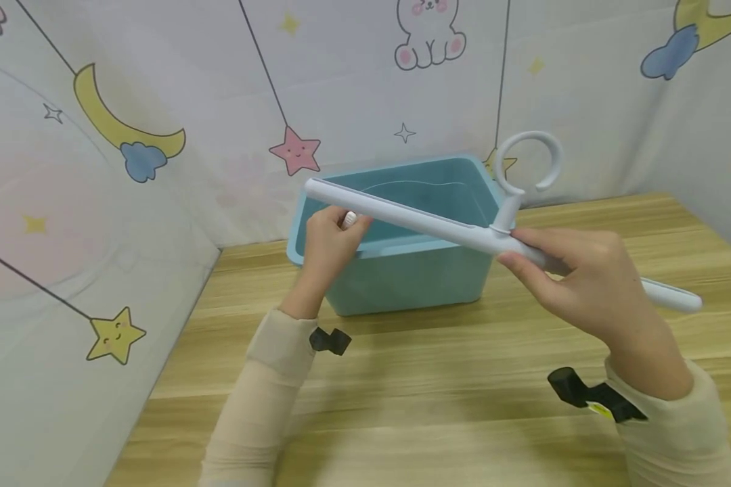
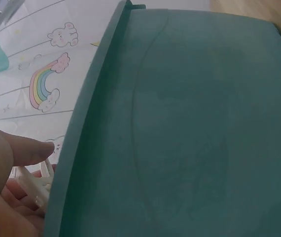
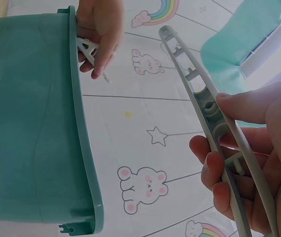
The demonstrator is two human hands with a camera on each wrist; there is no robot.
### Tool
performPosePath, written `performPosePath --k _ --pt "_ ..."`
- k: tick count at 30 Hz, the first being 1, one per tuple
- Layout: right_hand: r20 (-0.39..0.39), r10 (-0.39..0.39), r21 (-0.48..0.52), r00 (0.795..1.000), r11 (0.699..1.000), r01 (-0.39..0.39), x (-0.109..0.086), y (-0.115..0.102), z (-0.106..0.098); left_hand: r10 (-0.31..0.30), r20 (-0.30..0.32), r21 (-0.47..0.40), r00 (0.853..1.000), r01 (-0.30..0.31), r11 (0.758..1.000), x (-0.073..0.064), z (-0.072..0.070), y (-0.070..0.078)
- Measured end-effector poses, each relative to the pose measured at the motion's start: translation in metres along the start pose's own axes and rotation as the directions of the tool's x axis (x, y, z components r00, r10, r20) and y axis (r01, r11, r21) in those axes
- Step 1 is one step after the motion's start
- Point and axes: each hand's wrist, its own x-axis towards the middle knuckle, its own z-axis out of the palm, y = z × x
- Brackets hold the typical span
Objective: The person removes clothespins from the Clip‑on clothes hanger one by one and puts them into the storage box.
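My right hand (image 1: 591, 284) grips a long white plastic hanger bar (image 1: 402, 213) near its middle, and an open ring hook (image 1: 553, 152) stands up beside the thumb and fingers. The bar slants across the front of a teal plastic bin (image 1: 408, 277). In the right wrist view, the bar's hollow underside (image 3: 199, 86) shows slots and ribs. My left hand (image 1: 331, 243) is at the bin's left front rim and pinches a small white plastic clip (image 3: 87, 49). Fingers hide much of the clip, though part of the clip (image 2: 34, 187) shows in the left wrist view.
The bin stands on a wood-grain table (image 1: 426, 399), close to the back. Behind and at the sides hangs a white cloth (image 1: 353, 81) printed with stars, moons and bears. Small black camera mounts (image 1: 330, 341) sit on both sleeves.
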Motion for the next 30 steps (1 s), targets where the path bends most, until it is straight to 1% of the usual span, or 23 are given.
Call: performPosePath --k 3,8,14,20,24,30 --pt "-0.001 -0.003 0.003 1.0 1.0 0.003 0.0 0.0 0.0002 -0.01 0.043 -0.014 0.999 0.011 1.0 0.0024 -0.0007 -0.0031" --pt "0.002 -0.01 0.006 1.0 1.0 0.01 0.0004 0.0 0.0004 -0.029 0.11 -0.031 0.994 0.033 0.999 0.0023 -0.0031 -0.0036" --pt "0.011 0.0 0.018 1.0 1.0 0.0 -0.0005 0.0007 0.0003 -0.058 0.171 0.0 0.983 0.059 0.998 0.0014 -0.0045 -0.0023" --pt "0.017 -0.001 0.009 1.0 1.0 0.001 -0.0011 0.0018 0.0019 -0.084 0.191 0.024 0.978 0.081 0.996 0.0007 -0.0046 -0.0025" --pt "0.019 -0.005 0.009 1.0 1.0 0.005 -0.0011 0.0028 0.0027 -0.084 0.205 0.034 0.975 0.079 0.996 0.0005 -0.005 -0.0027" --pt "0.035 -0.001 0.022 0.999 1.0 0.0 -0.0032 0.0064 0.0009 -0.085 0.239 0.054 0.967 0.074 0.996 0.0008 -0.0056 -0.002"
